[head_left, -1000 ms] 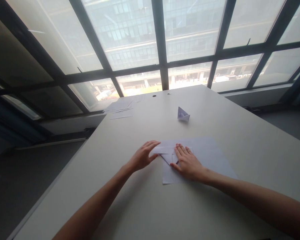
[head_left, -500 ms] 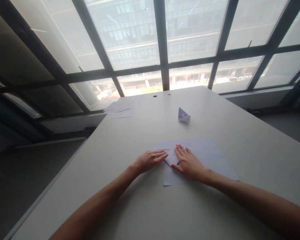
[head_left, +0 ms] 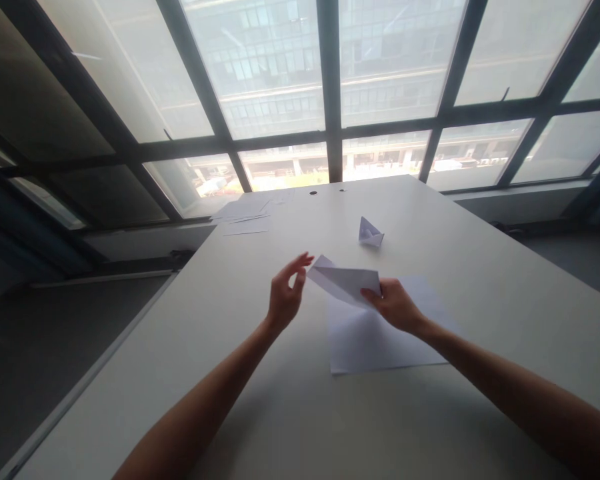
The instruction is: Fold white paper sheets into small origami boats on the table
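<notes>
My right hand (head_left: pixel 394 305) pinches a folded white paper (head_left: pixel 344 282) and holds it up above the table. My left hand (head_left: pixel 285 295) is raised beside the paper's left tip, fingers apart, close to it but not gripping it. Under both hands a flat white sheet (head_left: pixel 375 337) lies on the pale table (head_left: pixel 260 413). A small finished paper boat (head_left: pixel 370 233) stands farther back on the table.
Several loose white sheets (head_left: pixel 245 217) lie at the table's far left corner. Two small round holes (head_left: pixel 313 193) sit near the far edge. Large windows with dark frames rise behind the table; its left edge drops to a dark floor.
Both hands were pressing the folded paper flat on the sheet. Now my right hand has lifted it off the table and my left hand has risen beside it.
</notes>
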A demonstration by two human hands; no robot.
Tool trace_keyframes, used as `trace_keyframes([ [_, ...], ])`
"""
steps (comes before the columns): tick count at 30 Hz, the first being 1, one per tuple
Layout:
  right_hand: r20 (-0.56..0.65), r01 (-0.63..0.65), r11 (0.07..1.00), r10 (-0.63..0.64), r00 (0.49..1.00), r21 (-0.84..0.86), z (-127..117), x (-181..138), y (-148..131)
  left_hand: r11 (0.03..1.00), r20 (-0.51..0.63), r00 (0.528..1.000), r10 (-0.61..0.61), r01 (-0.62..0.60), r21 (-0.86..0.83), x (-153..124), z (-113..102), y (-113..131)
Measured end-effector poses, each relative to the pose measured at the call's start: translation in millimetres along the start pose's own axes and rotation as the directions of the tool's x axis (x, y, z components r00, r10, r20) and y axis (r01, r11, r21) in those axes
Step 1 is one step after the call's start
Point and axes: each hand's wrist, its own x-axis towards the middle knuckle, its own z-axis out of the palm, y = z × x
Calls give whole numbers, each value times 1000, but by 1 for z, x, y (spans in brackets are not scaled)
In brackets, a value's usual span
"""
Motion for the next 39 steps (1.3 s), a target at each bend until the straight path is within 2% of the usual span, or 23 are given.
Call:
trace_keyframes([
  [1,31,-76,984,72,997,160,-6,3,-4,980,-64,987,-145,134,-149,3,0,4],
  [2,92,-143,942,121,988,305,-12,4,-8,924,-48,961,-274,249,-289,5,0,7],
  [4,209,-250,829,164,964,500,-19,4,-14,765,107,896,-431,426,-483,6,0,10],
  [6,287,-314,750,172,942,582,-20,2,-17,611,264,827,-497,549,-570,3,2,11],
  [8,311,-330,725,166,936,605,-16,0,-15,490,347,777,-524,609,-623,-3,4,10],
  [11,255,-276,768,151,955,578,-7,-2,-6,401,406,755,-515,631,-664,-9,6,9],
  [13,210,-232,829,141,967,509,-4,-1,0,448,391,780,-488,609,-655,-10,5,9],
  [18,156,-120,935,70,985,334,-6,1,4,777,197,883,-427,469,-420,-10,3,12],
  [21,124,-38,962,5,992,270,-9,1,5,852,104,907,-408,419,-314,-12,4,19],
  [26,104,45,973,-70,992,225,-15,0,6,918,55,944,-324,328,-223,-15,1,36],
  [29,138,-5,944,-43,990,330,-19,-1,0,888,92,939,-332,344,-304,-15,-3,42],
  [31,188,-113,874,26,982,472,-18,-2,-6,784,172,914,-366,403,-473,-14,-2,44],
  [33,240,-227,763,97,966,605,-12,-5,-13,665,266,891,-367,451,-595,-15,4,44],
  [36,249,-303,636,176,952,710,4,-11,-19,604,385,865,-322,501,-620,-22,22,42],
  [39,180,-296,585,249,952,755,21,-15,-18,530,430,824,-369,567,-631,-34,42,40],
])
